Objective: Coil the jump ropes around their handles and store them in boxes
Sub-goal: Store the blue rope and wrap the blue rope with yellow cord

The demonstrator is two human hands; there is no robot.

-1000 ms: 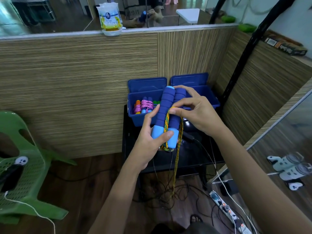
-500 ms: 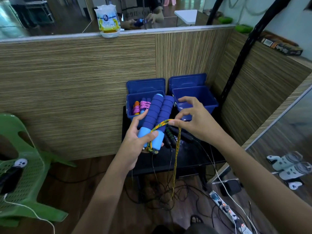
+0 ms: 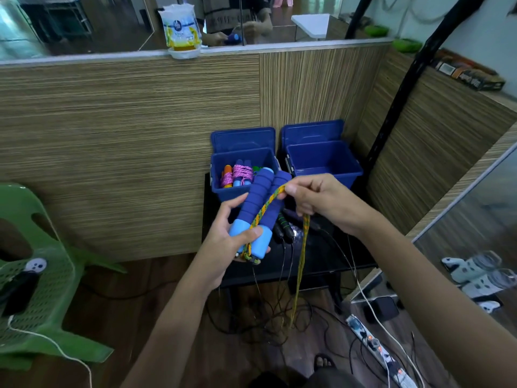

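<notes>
The left hand (image 3: 229, 242) is gripping two blue foam handles (image 3: 258, 208); the right hand (image 3: 316, 198) is pinching yellow braided rope (image 3: 268, 200); slackening risks unwinding the first turn

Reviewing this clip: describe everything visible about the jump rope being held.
The jump rope has two ribbed dark blue foam handles with light blue caps, held side by side and tilted. The left hand grips their lower ends. Its braided yellow-green cord runs diagonally across the handles to the right hand, which pinches it; the remainder hangs to the floor.
</notes>
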